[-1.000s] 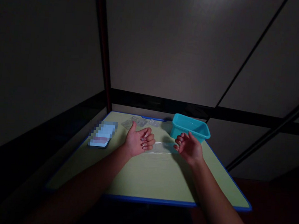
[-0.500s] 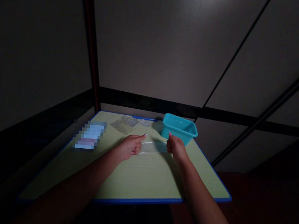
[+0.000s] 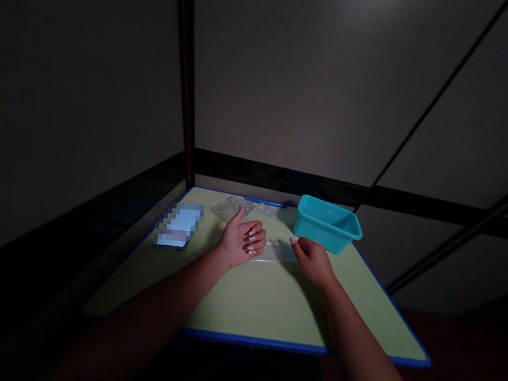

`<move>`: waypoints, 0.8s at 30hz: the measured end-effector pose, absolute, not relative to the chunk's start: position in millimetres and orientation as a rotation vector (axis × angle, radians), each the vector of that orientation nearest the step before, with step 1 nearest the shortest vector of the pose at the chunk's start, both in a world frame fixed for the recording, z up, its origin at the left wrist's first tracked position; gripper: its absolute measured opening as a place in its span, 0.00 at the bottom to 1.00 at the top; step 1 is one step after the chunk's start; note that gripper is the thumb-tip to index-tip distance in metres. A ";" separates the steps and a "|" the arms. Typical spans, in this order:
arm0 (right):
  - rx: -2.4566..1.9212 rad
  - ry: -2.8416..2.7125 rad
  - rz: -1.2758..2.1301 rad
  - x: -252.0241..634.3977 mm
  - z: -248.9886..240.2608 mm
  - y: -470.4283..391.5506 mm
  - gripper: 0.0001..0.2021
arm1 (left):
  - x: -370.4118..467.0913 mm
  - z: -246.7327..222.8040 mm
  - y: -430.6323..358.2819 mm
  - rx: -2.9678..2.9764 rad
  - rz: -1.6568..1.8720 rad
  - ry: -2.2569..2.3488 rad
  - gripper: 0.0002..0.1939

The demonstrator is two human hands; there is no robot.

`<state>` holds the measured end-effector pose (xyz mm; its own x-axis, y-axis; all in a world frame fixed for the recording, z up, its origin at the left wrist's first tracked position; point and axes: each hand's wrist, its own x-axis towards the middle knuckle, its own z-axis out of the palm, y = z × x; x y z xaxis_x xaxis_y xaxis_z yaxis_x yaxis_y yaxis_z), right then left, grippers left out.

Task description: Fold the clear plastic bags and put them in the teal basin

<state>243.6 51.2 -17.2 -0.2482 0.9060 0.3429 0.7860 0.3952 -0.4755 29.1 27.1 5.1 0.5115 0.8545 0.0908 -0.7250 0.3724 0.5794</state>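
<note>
A flat clear plastic bag [image 3: 279, 252] lies across the table between my two hands. My left hand [image 3: 244, 240] is at its left end, palm turned inward, thumb raised and fingers loosely curled but apart, with nothing in them. At the other end, my right hand [image 3: 314, 261] is closed, its thumb pointing left along the folded fingers. Whether those fingers grip the bag's edge is hidden. Just behind my right hand stands a turquoise plastic basket [image 3: 322, 226].
Several clear plastic bags [image 3: 235, 206] lie near the back edge of the blue-rimmed table [image 3: 262, 304]. To the left is a lit, blurred-out phone-like screen [image 3: 180, 225]. Dark wall panels [image 3: 285, 86] rise behind the table.
My left hand has opened from a fist, its thumb turning from pointing right to pointing up. The right hand stays closed, its thumb tilting left. The whole view has shifted, moving the scene rightward.
</note>
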 end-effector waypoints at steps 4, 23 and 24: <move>-1.454 -2.103 0.263 242.8 -15.8 49.9 0.22 | 30.3 6.8 23.3 0.626 1.042 0.196 0.28; -1.532 -2.140 0.254 242.2 -11.3 47.6 0.22 | 30.5 -0.5 32.8 0.471 1.187 0.382 0.28; -1.537 -2.140 0.251 242.1 -11.4 47.6 0.22 | 30.4 -0.6 32.7 0.472 1.185 0.370 0.28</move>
<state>242.1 47.6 -11.4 -0.2457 0.9279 0.2804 0.8377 0.3488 -0.4202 30.4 32.7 -0.6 0.3362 0.9413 -0.0295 -0.7907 0.2992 0.5341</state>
